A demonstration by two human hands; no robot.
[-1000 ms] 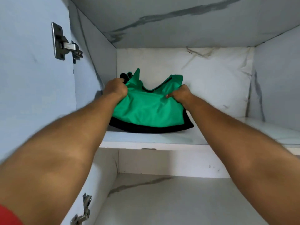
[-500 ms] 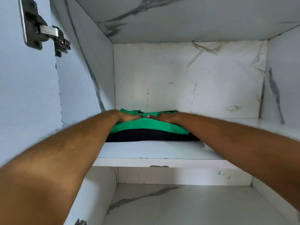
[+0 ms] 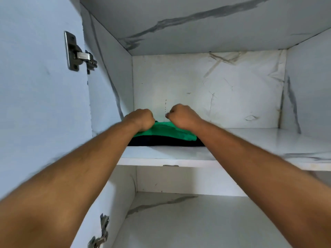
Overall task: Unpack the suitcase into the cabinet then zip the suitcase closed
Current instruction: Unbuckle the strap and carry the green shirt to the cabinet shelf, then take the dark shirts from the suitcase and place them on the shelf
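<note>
A folded green garment (image 3: 166,130) lies on a folded black garment (image 3: 161,141) at the left back of the cabinet's upper shelf (image 3: 250,145). My left hand (image 3: 141,119) is a curled fist at the green garment's left end, its lower edge touching the cloth. My right hand (image 3: 180,116) is also curled, just above the garment's right half. I see no cloth between the fingers of either hand. The suitcase is out of view.
The open cabinet door (image 3: 35,86) stands at the left with a metal hinge (image 3: 78,52) up high and another hinge (image 3: 100,235) low down. A lower shelf (image 3: 197,221) lies below. The upper shelf's right half is bare white marble-patterned board.
The green garment went from being held up by both hands to lying flat on the black one. My hands pressed it flat, then curled into fists and lifted slightly.
</note>
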